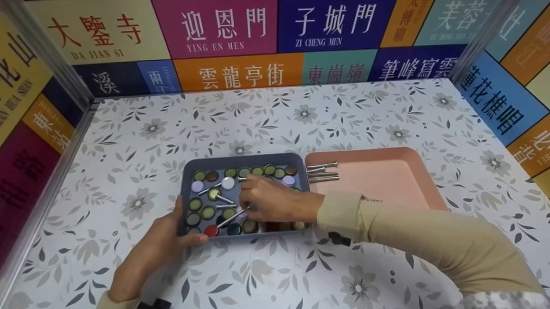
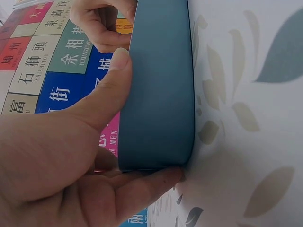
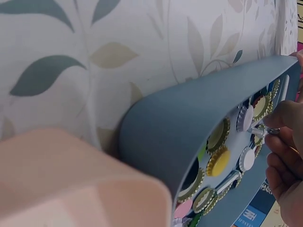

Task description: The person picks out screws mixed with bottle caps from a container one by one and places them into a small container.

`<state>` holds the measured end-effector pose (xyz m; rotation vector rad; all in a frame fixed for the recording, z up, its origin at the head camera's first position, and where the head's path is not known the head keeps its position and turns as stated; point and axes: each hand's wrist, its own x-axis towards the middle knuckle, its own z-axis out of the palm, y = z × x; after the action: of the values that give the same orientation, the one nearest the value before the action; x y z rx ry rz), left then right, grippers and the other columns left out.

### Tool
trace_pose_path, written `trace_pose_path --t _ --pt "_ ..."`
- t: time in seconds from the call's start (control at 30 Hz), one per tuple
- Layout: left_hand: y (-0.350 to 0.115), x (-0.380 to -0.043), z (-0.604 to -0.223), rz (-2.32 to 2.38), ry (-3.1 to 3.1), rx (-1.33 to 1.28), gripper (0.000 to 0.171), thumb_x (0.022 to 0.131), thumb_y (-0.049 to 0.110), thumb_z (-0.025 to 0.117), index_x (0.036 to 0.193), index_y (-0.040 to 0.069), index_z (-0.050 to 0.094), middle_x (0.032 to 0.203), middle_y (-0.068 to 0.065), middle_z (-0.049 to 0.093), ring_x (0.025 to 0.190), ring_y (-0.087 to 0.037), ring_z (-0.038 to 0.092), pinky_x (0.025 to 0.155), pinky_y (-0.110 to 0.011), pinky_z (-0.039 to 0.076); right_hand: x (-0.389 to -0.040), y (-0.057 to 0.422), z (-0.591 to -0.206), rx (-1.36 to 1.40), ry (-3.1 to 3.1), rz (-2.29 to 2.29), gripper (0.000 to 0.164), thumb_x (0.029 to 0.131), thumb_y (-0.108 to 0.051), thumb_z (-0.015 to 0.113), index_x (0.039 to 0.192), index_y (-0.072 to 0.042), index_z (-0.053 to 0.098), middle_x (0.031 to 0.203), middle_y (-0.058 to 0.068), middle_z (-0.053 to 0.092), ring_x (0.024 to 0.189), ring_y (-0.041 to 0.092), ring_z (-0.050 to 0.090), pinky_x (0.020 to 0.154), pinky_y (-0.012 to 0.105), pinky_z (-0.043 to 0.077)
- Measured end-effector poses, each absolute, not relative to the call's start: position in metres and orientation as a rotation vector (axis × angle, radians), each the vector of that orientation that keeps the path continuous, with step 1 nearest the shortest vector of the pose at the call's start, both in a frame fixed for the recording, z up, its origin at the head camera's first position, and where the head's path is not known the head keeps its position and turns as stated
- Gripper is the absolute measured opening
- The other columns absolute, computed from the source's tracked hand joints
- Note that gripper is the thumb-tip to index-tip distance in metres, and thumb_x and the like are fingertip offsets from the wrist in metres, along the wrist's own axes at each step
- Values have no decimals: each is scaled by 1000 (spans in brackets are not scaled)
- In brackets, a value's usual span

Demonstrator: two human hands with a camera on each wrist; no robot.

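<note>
A blue-grey tray (image 1: 245, 161) lies on the table, holding many bottle caps, such as a red cap (image 1: 211, 230) and a white cap (image 1: 228, 182), with several metal bolts among them. My left hand (image 1: 160, 238) grips the tray's left end, its thumb along the near side and its fingers round the corner. Inside the tray, my right hand (image 1: 270, 200) pinches a metal bolt (image 3: 273, 131) between thumb and fingertips, low over the caps. In the head view the right hand covers part of the caps. Another bolt (image 1: 233, 217) slants beside its fingers.
Against the blue-grey tray's right side stands a pink tray (image 1: 373, 178), with several metal bolts (image 1: 323, 173) lying at its left edge. A flower-patterned cloth (image 1: 347, 114) covers the table. Panels with large lettering (image 1: 218, 27) wall off the back and sides.
</note>
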<state>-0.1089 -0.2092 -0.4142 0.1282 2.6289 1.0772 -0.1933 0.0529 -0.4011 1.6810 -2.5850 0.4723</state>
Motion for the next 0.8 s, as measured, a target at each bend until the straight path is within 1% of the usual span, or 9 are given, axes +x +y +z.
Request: trace_pose_path --t 0.27,0.43,0.53,0.7,0.8 --pt "-210 -109 -414 1072 2626 140 119 83 39 80 157 -7 -1 146 -34 47 134 -44 50 119 -57 33 -199 64 -403 1662 -2533 524 5 80 -7 71 84 -5 73 84 8 68 86 24 56 78 35 51" --pt "-210 -108 -413 1068 2621 137 119 83 39 80 158 -4 -2 146 -33 48 134 -44 51 119 -57 33 -202 73 -404 1638 -2521 549 5 77 -5 72 82 -4 72 83 9 69 87 25 58 81 37 52" --pt "-210 -108 -413 1067 2623 145 119 83 39 79 158 -4 -3 147 -33 48 135 -44 50 119 -57 32 -202 79 -402 1614 -2545 547 5 78 -4 72 82 -4 72 85 9 70 87 25 58 81 37 52" --pt "-209 -109 -413 1045 2636 141 119 83 39 79 156 -8 -1 147 -34 47 136 -45 48 120 -57 31 -204 87 -396 1590 -2558 521 4 80 -5 73 84 -4 72 89 9 72 87 25 58 79 37 53" --pt "-208 -108 -413 1050 2638 144 119 82 38 79 156 -9 -1 145 -34 48 135 -45 49 119 -57 31 -206 92 -395 1578 -2548 543 5 81 -5 73 85 -3 72 89 9 71 87 25 59 80 37 53"
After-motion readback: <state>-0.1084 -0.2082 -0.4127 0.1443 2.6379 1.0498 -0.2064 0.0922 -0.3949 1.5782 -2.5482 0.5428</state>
